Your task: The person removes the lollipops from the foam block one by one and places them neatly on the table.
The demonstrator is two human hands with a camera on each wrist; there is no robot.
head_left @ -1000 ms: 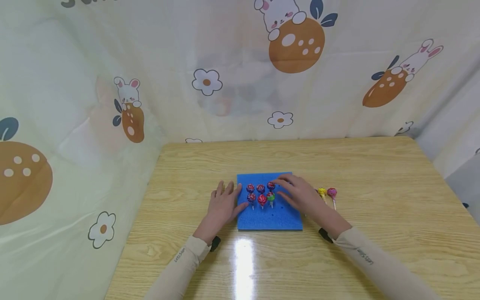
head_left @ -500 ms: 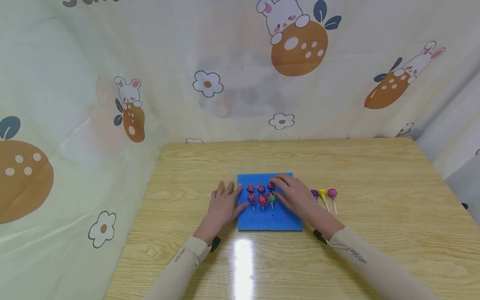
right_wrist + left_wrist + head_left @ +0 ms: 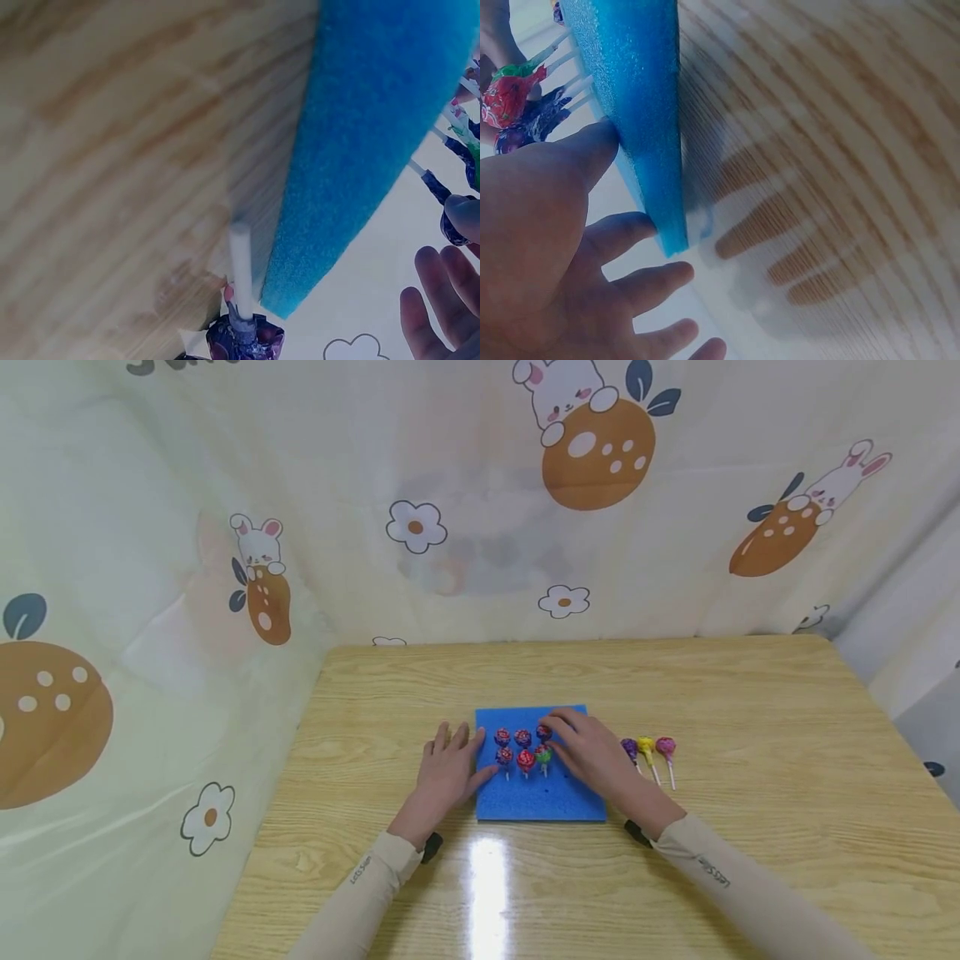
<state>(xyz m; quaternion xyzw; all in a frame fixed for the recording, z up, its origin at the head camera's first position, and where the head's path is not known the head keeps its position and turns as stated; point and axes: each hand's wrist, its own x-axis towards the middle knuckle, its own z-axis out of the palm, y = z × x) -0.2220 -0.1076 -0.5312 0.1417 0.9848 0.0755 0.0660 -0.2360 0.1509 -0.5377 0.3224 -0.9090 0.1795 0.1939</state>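
Just below centre in my head view I see a flat blue foam block (image 3: pixel 517 802), with six wrapped lollipops (image 3: pixel 522 738) standing in it in two rows; a red lollipop (image 3: pixel 526 761) is mid-lower row. Right of centre, three loose lollipops (image 3: pixel 646 745), purple, yellow and pink, lie side by side.

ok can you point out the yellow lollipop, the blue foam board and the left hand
Yellow lollipop (image 3: pixel 646 746): head view, on its wrapped candy end.
Blue foam board (image 3: pixel 517 797): head view, on bare top surface near the front edge.
Left hand (image 3: pixel 444 774): head view, on its back.
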